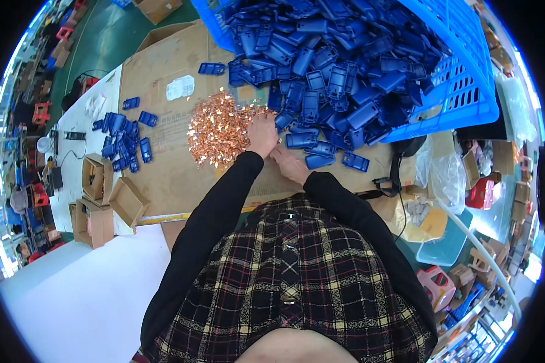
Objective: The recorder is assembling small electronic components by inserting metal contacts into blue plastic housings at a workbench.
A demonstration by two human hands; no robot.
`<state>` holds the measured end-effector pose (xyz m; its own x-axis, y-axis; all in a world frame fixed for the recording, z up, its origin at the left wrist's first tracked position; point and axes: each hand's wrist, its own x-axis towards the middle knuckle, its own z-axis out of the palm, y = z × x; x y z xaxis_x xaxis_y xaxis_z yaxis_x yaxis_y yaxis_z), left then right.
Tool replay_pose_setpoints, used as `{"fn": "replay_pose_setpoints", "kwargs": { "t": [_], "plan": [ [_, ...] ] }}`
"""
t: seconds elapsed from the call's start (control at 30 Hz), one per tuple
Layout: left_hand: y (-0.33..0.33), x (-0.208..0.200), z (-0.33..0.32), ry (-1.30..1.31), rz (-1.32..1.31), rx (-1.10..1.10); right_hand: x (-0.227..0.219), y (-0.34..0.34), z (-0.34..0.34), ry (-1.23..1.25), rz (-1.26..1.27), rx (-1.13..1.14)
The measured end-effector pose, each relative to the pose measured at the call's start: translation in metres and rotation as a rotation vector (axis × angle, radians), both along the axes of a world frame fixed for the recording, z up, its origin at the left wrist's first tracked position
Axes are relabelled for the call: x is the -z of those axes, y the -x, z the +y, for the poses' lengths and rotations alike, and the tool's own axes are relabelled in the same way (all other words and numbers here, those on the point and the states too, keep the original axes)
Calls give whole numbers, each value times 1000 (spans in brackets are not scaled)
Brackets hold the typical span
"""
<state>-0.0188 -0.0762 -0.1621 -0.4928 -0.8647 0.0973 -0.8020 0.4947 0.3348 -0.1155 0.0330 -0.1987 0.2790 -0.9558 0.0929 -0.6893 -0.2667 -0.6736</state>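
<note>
A heap of small copper-coloured metal pieces [215, 130] lies on the cardboard-covered table. At its right edge is my left hand [262, 134], back up, its fingers curled down; what they close on is hidden. Just below it, my right hand [290, 167] reaches in from the right with its fingers drawn together by the left hand's heel. Anything in that grip is too small to make out. Blue plastic casings [301, 140] lie right beside both hands, part of a large pile spilling from a blue crate [448, 118].
A smaller group of blue casings [124, 142] lies at the left of the cardboard [169, 151]. Small open cardboard boxes [94, 221] stand at the near left edge. A black strap [396, 163] and clear plastic bags [445, 169] are at the right, above a teal bin [445, 245].
</note>
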Motion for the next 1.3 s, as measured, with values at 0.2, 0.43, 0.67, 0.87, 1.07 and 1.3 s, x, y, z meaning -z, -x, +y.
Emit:
{"fn": "replay_pose_setpoints", "kwargs": {
  "t": [0.2,0.43,0.67,0.87,1.07,1.3],
  "plan": [
    [9,7,-4,-3,-136,-195,-5,9,15,-182,-55,146],
    [2,8,-4,177,36,-102,28,8,10,-35,87,107],
    [-27,-16,-6,59,228,-94,5,6,11,-17,40,54],
    [-63,-48,1,-268,704,-192,4,3,7,-55,68,52],
    [-76,-92,31,-913,1698,-185,15,3,1,-111,56,170],
    [-75,-97,54,-1209,1791,-413,1,5,-17,-66,-55,131]
  ]
}}
